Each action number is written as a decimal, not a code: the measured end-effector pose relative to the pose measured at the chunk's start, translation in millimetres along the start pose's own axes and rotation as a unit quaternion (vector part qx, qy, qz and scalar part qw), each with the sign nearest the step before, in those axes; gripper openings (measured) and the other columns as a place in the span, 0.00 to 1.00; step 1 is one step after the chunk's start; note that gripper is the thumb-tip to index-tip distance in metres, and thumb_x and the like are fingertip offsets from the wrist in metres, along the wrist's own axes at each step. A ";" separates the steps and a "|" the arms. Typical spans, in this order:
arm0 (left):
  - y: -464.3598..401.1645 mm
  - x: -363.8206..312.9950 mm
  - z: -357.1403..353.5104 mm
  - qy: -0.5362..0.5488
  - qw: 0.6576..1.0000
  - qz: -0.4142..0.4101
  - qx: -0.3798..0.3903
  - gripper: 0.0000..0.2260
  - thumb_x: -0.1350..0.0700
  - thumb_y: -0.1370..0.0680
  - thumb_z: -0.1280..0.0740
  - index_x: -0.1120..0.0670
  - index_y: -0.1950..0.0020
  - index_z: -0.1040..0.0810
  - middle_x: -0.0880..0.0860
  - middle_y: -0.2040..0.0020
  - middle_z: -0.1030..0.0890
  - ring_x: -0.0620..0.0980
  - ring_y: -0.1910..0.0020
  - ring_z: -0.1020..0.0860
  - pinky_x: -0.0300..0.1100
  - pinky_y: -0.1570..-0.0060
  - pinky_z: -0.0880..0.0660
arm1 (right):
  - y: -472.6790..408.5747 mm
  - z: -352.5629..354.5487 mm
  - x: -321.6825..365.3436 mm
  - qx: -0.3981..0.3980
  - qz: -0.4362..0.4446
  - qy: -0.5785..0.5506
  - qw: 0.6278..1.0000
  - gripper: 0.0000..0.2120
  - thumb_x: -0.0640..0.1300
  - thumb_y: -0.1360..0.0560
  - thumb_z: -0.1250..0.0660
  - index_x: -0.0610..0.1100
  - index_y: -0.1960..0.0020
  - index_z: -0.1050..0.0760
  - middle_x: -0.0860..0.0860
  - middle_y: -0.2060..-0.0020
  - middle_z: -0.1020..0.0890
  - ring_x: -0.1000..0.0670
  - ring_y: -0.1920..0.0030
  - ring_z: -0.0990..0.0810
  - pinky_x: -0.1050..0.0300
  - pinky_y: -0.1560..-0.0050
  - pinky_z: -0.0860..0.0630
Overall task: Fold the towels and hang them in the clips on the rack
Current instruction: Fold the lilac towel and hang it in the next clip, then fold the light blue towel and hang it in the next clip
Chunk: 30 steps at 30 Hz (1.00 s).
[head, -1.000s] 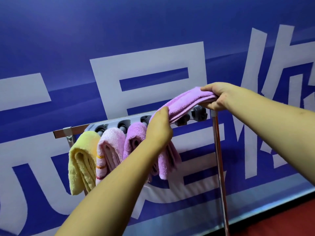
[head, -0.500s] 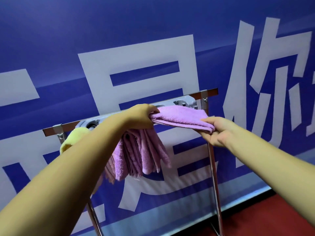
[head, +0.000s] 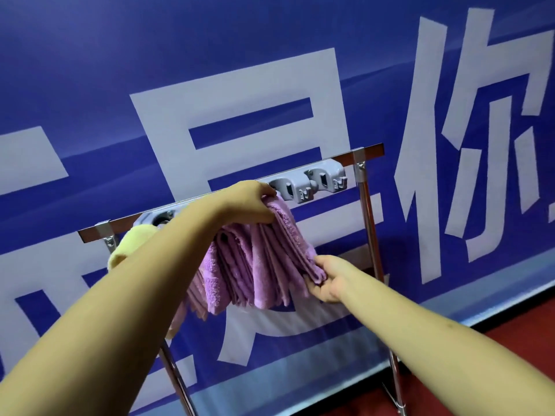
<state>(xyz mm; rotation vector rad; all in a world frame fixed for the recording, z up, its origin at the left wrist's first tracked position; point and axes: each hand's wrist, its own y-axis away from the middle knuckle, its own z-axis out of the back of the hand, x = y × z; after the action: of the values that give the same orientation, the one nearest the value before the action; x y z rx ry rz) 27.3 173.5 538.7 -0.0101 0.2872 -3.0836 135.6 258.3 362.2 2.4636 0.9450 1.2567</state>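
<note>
hands [head: 288, 244] gripping purple towel [head: 282, 247] at rack clips [head: 312, 186]

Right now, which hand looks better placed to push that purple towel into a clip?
Probably the left hand: it grips the purple towel at its top fold, right beside the free grey clips on the rack. The right hand only holds the hanging lower end.

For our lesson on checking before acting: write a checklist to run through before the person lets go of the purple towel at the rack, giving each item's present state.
1. Left hand grips the purple towel top at the clip strip: ok.
2. Towel seated in a clip: cannot tell, the hand hides it.
3. Right hand holds the towel's lower end: ok.
4. Free clips remain to the right: ok.
5. Yellow towel hanging at the far left: ok.
</note>
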 end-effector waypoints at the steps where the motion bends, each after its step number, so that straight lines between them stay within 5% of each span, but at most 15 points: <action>1: 0.4 -1.0 -1.9 0.008 1.000 0.005 -0.005 0.25 0.58 0.28 0.34 0.51 0.30 0.29 0.54 0.34 0.24 0.54 0.38 0.26 0.42 0.41 0.30 | -3.3 -3.5 -3.8 0.004 -0.011 0.001 1.000 0.12 0.41 0.22 0.38 0.37 0.62 0.25 0.44 0.79 0.21 0.47 0.81 0.22 0.57 0.83 0.26; 5: 5.8 -6.3 -21.5 0.154 0.985 0.035 -0.071 0.25 0.60 0.27 0.35 0.51 0.30 0.30 0.53 0.35 0.24 0.53 0.42 0.24 0.39 0.48 0.29 | -1.7 -14.5 -13.1 0.045 -0.042 0.014 0.998 0.12 0.43 0.22 0.37 0.37 0.59 0.24 0.41 0.76 0.19 0.44 0.79 0.20 0.52 0.82 0.24; 7: 14.8 -9.1 -46.1 0.298 0.942 0.064 -0.137 0.25 0.61 0.27 0.37 0.48 0.31 0.33 0.50 0.38 0.24 0.53 0.43 0.24 0.38 0.49 0.27 | -0.9 -16.4 -14.7 0.054 -0.036 0.019 0.998 0.12 0.44 0.23 0.36 0.36 0.58 0.23 0.41 0.75 0.19 0.44 0.78 0.19 0.51 0.79 0.22; 10: 35.4 -10.6 -98.7 0.430 0.875 0.072 -0.213 0.34 0.57 0.28 0.36 0.48 0.24 0.44 0.52 0.31 0.28 0.50 0.33 0.29 0.45 0.33 0.31 | -7.7 -20.7 -17.6 0.037 0.052 0.065 0.996 0.09 0.44 0.23 0.37 0.41 0.47 0.23 0.45 0.72 0.17 0.48 0.74 0.19 0.56 0.74 0.21; 14: 65.0 -11.4 -173.5 0.458 0.863 0.013 -0.215 0.37 0.55 0.29 0.34 0.50 0.23 0.46 0.48 0.26 0.35 0.44 0.28 0.35 0.51 0.28 0.37 | -7.4 -14.1 -25.9 0.013 0.171 0.137 0.976 0.10 0.46 0.22 0.40 0.52 0.41 0.30 0.50 0.59 0.19 0.52 0.64 0.21 0.62 0.72 0.25; 17: 87.7 -6.8 -227.7 0.452 0.877 0.032 -0.161 0.36 0.50 0.27 0.35 0.44 0.23 0.49 0.40 0.23 0.45 0.39 0.25 0.43 0.51 0.27 0.39 | -7.6 11.1 -43.1 0.016 0.211 0.199 0.957 0.10 0.51 0.22 0.41 0.54 0.41 0.30 0.54 0.51 0.20 0.53 0.52 0.21 0.59 0.61 0.26; 20: 117.3 2.3 -283.7 0.458 0.882 0.074 -0.083 0.35 0.49 0.24 0.34 0.42 0.24 0.52 0.40 0.25 0.45 0.40 0.25 0.44 0.48 0.26 0.41 | -30.1 53.9 -81.1 -0.011 0.211 0.272 0.939 0.08 0.55 0.23 0.40 0.55 0.46 0.29 0.52 0.53 0.21 0.52 0.54 0.21 0.57 0.57 0.27; 25: 177.4 19.9 -382.9 0.415 0.894 0.140 0.098 0.34 0.55 0.24 0.31 0.52 0.23 0.45 0.50 0.24 0.39 0.42 0.27 0.40 0.26 0.32 0.47 | -86.3 163.4 -190.1 -0.095 0.085 0.425 0.896 0.15 0.54 0.25 0.35 0.48 0.41 0.28 0.47 0.54 0.21 0.50 0.60 0.22 0.60 0.64 0.31; 27: 198.6 26.1 -416.1 0.405 0.880 0.171 0.176 0.34 0.54 0.24 0.31 0.52 0.23 0.45 0.51 0.24 0.39 0.47 0.26 0.38 0.29 0.33 0.45 | -107.5 210.2 -238.0 -0.116 0.032 0.501 0.857 0.16 0.53 0.26 0.33 0.46 0.42 0.26 0.49 0.51 0.21 0.49 0.55 0.23 0.61 0.64 0.31; 30: 212.5 37.2 -454.7 0.385 0.870 0.198 0.236 0.33 0.53 0.23 0.33 0.53 0.22 0.45 0.53 0.24 0.37 0.47 0.27 0.39 0.27 0.42 0.45 | -127.5 260.7 -302.1 -0.086 -0.063 0.589 0.801 0.08 0.49 0.26 0.32 0.45 0.53 0.25 0.49 0.60 0.23 0.49 0.60 0.24 0.57 0.60 0.30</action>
<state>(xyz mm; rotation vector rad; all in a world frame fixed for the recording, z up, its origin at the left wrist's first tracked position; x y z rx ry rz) -5.4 47.0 52.6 1.1392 -0.4083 -2.4986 154.5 189.4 -50.5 1.2264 1.0635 2.6950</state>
